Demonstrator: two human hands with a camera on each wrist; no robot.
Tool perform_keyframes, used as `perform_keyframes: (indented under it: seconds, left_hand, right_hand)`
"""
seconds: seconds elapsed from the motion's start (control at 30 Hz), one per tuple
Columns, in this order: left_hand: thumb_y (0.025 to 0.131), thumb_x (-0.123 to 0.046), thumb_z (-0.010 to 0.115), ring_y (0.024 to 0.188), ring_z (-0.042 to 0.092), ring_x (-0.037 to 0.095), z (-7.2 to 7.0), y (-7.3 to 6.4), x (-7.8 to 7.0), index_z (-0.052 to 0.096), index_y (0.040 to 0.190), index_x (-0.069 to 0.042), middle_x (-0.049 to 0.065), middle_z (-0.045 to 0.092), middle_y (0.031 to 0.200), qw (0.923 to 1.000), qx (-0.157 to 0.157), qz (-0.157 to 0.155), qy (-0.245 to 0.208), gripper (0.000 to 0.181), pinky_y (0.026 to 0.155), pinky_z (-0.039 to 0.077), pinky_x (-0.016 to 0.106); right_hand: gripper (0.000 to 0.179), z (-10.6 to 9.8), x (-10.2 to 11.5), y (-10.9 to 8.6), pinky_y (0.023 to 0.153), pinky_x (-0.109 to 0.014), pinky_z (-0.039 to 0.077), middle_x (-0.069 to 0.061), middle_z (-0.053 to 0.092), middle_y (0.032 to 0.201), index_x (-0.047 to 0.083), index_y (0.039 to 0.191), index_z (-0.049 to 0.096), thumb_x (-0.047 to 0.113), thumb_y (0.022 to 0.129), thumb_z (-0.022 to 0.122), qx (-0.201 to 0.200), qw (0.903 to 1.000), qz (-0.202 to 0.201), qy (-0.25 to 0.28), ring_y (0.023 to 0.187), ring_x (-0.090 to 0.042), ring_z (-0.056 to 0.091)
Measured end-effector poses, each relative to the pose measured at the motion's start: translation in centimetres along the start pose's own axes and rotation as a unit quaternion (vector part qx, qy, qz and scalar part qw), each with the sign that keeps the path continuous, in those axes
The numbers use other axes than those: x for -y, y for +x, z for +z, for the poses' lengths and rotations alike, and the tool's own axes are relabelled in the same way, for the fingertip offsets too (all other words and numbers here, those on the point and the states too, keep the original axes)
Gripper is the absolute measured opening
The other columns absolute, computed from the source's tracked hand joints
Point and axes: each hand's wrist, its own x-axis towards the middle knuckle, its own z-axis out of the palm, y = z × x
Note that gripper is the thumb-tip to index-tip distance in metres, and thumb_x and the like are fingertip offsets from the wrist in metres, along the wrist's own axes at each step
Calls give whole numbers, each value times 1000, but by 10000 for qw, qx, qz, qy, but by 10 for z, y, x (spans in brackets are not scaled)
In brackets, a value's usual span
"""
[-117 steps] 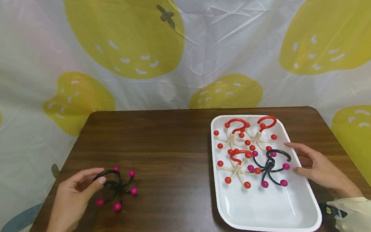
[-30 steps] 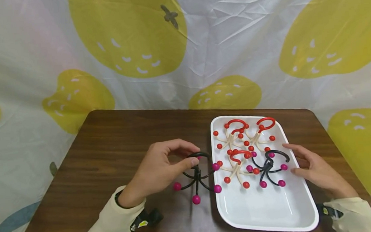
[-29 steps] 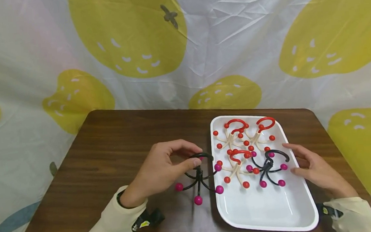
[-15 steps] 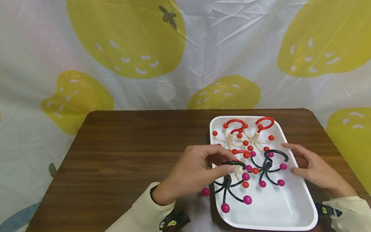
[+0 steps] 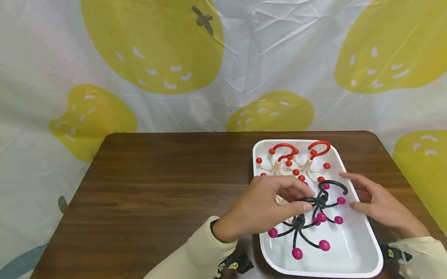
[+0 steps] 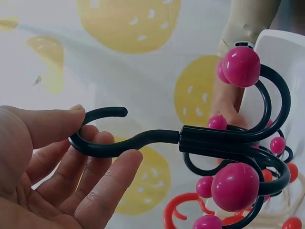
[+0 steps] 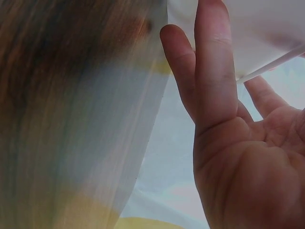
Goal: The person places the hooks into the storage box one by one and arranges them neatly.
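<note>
My left hand (image 5: 269, 205) pinches the hooked handle of a black scalp massager with pink ball tips (image 5: 299, 223), holding it over the white tray (image 5: 342, 254). In the left wrist view, thumb and fingers meet round the hook of this massager (image 6: 205, 138). Its legs hang downward in the head view. A second black massager (image 5: 333, 183) lies in the tray, partly covered by the held one. My right hand (image 5: 385, 208) stays at the tray's right rim; the right wrist view shows its fingers (image 7: 217, 71) fairly straight beside the tray wall.
Two beige massagers (image 5: 277, 167) (image 5: 308, 166) with red hooks and balls lie at the tray's far end. Another beige one is mostly hidden behind the left hand. The brown wooden table (image 5: 165, 195) ends at a lemon-print cloth (image 5: 190, 111).
My left hand picked up the black massager from the left side of the table and carried it rightward over the tray. My right hand has barely moved.
</note>
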Motion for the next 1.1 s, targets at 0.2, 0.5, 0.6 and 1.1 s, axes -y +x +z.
perform_keyframes:
  seconds: [0.2,0.5,0.6,1.1]
  left_hand:
    - [95,-16,80,82,66,-11,13,11,2,77,114,-14,-5,80,98,9998,139,101,81,19,82,57,14]
    - [97,-17,78,81,65,-12,33,22,8,77,115,-13,-5,80,98,9992,357,26,-159,19,82,56,10]
    - [97,-15,78,80,65,-12,38,24,10,77,117,-12,-4,80,100,9986,426,-42,-305,20,81,55,10]
    - [100,-19,75,81,59,-21,66,34,15,76,121,-18,-10,80,107,9966,756,-79,309,21,82,51,6]
  right_hand:
    - [76,-1,-1,-1,79,-44,67,-34,46,151,5,163,33,1,95,70,-9,10000,-81,58,122,-53,64]
    - [76,-1,-1,-1,76,-44,67,-33,47,150,6,162,34,0,95,69,-21,9999,-100,113,120,-49,65]
    - [76,-1,-2,-1,75,-45,67,-33,47,149,6,162,34,0,95,69,-31,9999,-128,80,120,-51,65]
    - [79,-3,-3,-1,82,-28,60,-31,47,153,7,163,34,3,94,71,10,9998,-124,-164,123,-45,64]
